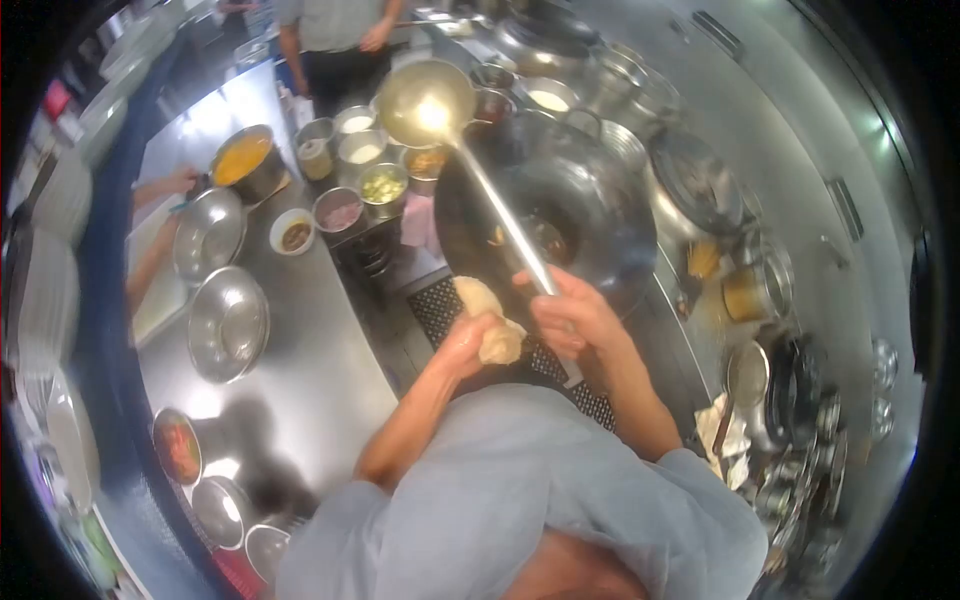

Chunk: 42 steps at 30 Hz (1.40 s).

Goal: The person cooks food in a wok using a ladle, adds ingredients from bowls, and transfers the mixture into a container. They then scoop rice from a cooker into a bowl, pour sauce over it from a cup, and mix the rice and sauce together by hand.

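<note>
My right hand (582, 318) is closed around the long metal handle of a ladle (500, 205). The ladle's round bowl (415, 105) is raised beyond the near-left rim of a large dark wok (605, 190), and its handle crosses over the wok. A little food lies at the bottom of the wok, too small to name. My left hand (468, 340) grips a bunched beige cloth (500, 345), just left of my right hand and short of the wok. Part of the cloth sticks out above and below the fist.
Metal pots of ingredients, including chopped green pieces (383, 187), stand left of the wok. On the steel counter (310, 370) are metal bowls (229, 325) and a sauce bowl (292, 232). A co-worker's arms reach in by an orange-filled pot (243, 157); another person (335, 40) stands at the back.
</note>
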Motion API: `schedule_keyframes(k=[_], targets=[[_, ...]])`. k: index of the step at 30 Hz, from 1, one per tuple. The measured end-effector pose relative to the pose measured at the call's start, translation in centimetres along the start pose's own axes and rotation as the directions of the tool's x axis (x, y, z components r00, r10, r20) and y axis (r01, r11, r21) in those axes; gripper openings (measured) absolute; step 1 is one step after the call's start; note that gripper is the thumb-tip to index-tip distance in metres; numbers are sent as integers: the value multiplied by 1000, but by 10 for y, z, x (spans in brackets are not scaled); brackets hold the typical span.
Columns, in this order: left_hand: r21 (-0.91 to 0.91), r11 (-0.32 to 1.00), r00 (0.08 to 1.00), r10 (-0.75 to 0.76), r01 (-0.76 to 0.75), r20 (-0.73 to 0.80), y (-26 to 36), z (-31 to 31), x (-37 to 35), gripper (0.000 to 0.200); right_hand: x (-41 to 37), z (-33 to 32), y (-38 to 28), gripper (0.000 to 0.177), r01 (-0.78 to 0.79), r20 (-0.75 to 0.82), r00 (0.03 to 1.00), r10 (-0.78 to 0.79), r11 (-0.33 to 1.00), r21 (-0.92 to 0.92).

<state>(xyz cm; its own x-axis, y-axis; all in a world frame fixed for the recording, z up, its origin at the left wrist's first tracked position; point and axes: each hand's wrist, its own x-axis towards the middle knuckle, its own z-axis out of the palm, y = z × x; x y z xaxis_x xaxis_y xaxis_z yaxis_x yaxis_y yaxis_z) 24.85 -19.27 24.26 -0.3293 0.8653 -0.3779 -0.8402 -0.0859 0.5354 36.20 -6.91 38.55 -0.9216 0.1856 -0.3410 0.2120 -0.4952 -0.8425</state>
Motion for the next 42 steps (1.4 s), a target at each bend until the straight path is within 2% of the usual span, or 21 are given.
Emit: schedule_keyframes(k=[1, 3, 5, 8, 12, 21, 26, 28, 30, 32, 34, 37, 40, 42], targets=[[23, 1000, 999, -1, 0, 49, 2, 0, 0, 31, -17, -6, -2, 39, -4, -86, 996, 5, 1000, 15], [23, 999, 999, 40, -40, -18, -3, -4, 5, 30, -44, -27, 3, 41, -40, -286, 958, -6, 987, -156], [21, 1000, 999, -5, 4, 39, 0, -5, 5, 28, -66, -57, 9, 43, -133, -454, 891, -13, 949, -287], [28, 999, 998, -16, 14, 56, 5, 0, 6, 25, -91, -82, 10, 40, -248, -617, 784, -75, 872, -421], [32, 999, 998, -14, 12, 65, 2, 0, 6, 22, -115, -88, 0, 34, -340, -688, 721, -76, 827, -448], [45, 999, 1000, 19, -19, 12, 4, 25, 11, 33, -110, -97, 9, 35, -405, -698, 703, -135, 731, -549], [41, 999, 998, 2, -5, 55, -8, 15, 33, 36, -83, -73, 21, 34, -334, -655, 756, 1, 861, -384], [73, 996, 997, 48, -52, 55, -9, 19, 39, 29, -77, -63, 22, 35, -296, -594, 798, 101, 924, -240], [67, 995, 997, 68, -71, 48, -12, 21, 44, 31, -73, -49, 22, 39, -298, -528, 824, 205, 950, -96], [73, 994, 996, 79, -83, 49, -11, 25, 46, 35, -76, -34, 18, 39, -236, -457, 858, 236, 970, 57], [101, 991, 996, 85, -89, 38, -10, 27, 44, 37, -74, -31, 16, 37, -213, -352, 898, 265, 960, 180], [117, 989, 995, 91, -96, 47, -4, 29, 41, 38, -75, -21, 9, 34, -191, -265, 927, 265, 943, 272], [110, 990, 996, 84, -84, 9, -6, 25, 41, 38, -76, -17, 6, 33, -139, -191, 946, 263, 858, 495], [141, 987, 997, 77, -73, -21, -2, 29, 35, 39, -74, -18, 4, 33, -128, -120, 964, 239, 806, 577]])
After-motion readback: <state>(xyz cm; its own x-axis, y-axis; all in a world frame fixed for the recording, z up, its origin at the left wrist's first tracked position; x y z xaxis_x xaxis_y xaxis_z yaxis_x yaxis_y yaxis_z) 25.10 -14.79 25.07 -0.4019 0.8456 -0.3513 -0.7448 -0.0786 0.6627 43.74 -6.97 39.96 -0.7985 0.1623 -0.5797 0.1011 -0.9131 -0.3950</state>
